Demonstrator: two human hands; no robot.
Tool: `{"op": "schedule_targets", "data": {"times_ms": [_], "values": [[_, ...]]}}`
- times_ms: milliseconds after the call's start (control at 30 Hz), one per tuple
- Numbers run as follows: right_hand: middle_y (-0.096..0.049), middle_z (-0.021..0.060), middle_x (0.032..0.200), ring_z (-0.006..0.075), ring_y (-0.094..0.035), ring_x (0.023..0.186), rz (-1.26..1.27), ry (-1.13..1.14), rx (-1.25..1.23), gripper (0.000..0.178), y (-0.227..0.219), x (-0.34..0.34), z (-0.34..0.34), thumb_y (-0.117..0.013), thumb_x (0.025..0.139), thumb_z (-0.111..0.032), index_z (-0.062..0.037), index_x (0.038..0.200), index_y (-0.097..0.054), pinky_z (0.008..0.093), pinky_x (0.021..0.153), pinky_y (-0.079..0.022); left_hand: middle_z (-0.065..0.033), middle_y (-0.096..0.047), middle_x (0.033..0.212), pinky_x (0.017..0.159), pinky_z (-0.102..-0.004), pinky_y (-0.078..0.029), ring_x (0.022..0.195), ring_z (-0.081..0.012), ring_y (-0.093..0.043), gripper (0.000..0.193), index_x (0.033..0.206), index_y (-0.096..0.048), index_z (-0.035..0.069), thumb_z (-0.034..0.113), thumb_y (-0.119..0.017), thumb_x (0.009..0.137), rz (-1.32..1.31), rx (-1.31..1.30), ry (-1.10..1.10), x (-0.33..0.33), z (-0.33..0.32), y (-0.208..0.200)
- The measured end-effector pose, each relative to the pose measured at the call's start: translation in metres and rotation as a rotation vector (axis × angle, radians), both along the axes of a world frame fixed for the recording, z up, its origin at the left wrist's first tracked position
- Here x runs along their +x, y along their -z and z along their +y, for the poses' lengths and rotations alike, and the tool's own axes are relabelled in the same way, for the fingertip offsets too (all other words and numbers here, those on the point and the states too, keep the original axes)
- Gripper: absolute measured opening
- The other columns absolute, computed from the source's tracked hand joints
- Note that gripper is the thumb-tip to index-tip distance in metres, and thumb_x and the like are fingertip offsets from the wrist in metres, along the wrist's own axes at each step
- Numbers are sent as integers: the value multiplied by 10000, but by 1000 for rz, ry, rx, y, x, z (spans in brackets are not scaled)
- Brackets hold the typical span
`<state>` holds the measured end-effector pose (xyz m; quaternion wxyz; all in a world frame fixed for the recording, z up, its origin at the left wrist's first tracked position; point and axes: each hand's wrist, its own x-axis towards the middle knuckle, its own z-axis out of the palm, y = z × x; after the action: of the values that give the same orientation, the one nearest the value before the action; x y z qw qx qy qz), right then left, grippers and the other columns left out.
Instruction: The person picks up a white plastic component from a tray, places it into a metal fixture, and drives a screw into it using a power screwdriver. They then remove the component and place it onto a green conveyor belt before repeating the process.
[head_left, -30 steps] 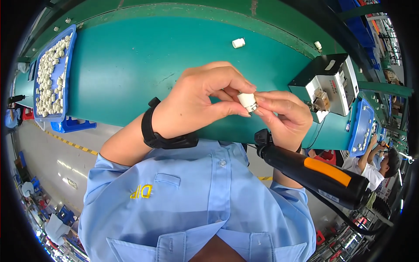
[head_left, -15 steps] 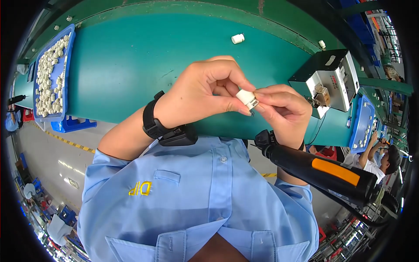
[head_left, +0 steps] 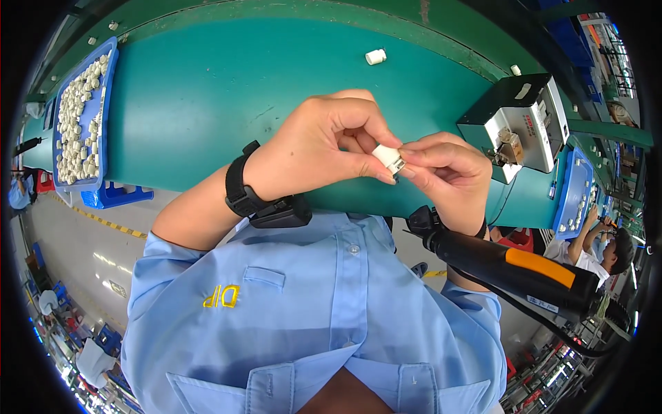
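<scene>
The white part (head_left: pixel 385 156) is mid-frame, pinched by both the left hand (head_left: pixel 321 141) and right hand (head_left: pixel 452 165). It has barely shifted, so handling seems unfinished. The black tool (head_left: pixel 483 254), lower right, has drifted rightward. A second part (head_left: pixel 376 56) lies on the surface (head_left: pixel 207 103), upper centre.

Exposure's bright, fairly even. Soft sheen on my green table (head_left: pixel 207 90), white reflection streaks on the grey floor (head_left: pixel 127 241). Soft shadow band across my blue shirt (head_left: pixel 296 310). My left hand (head_left: pixel 321 141) and right hand (head_left: pixel 449 172) read reasonably crisp. Fisheye bows the table's far edge; corners black, rim detail squashed, soft, small highlights blown at right.
</scene>
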<state>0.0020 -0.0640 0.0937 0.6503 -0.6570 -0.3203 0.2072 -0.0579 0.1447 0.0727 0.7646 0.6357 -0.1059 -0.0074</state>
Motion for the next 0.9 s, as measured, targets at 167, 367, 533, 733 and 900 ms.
{"op": "schedule_targets", "data": {"times_ms": [167, 367, 533, 733, 900], "values": [[-665, 142, 954, 171, -656, 826, -115, 2, -46, 195, 1, 0, -2, -708, 769, 103, 23, 947, -698, 242, 692, -533, -49, -571, 874, 665, -222, -567, 775, -108, -647, 212, 901, -669, -7, -7, -789, 727, -57, 88, -9, -1, -1, -1], [-673, 145, 924, 176, -663, 821, -230, -21, -125, 197, 3, 3, -4, -730, 750, 91, 20, 931, -704, 249, 708, -542, -58, -566, 882, 663, -229, -563, 776, -129, -651, 202, 913, -667, -14, -12, -771, 739, -77, 152, -36, -3, -4, 2], [-682, 163, 938, 184, -671, 839, -186, -28, -211, 135, 1, 7, -3, -709, 775, 77, 29, 901, -706, 264, 730, -547, -64, -559, 903, 680, -251, -562, 804, -150, -642, 235, 991, -656, 1, -17, -736, 771, -76, 142, -14, 1, -7, 13], [-665, 245, 1035, 317, -679, 925, 339, 288, 183, 462, 11, 32, -61, -725, 832, -212, 9, 1220, -606, 411, 863, -543, -62, -566, 948, 777, -293, -548, 892, -168, -619, 214, 1018, -646, 43, 19, -704, 813, 174, 105, 37, 23, -18, 41], [-505, 327, 1289, 469, -563, 1136, -67, 60, 533, 685, -23, 4, -77, -658, 892, -268, -13, 1439, -333, 583, 962, -464, -46, -626, 969, 865, -338, -492, 966, -205, -591, 166, 975, -645, 87, 108, -712, 824, -17, 388, 136, 47, -19, 58]]}}
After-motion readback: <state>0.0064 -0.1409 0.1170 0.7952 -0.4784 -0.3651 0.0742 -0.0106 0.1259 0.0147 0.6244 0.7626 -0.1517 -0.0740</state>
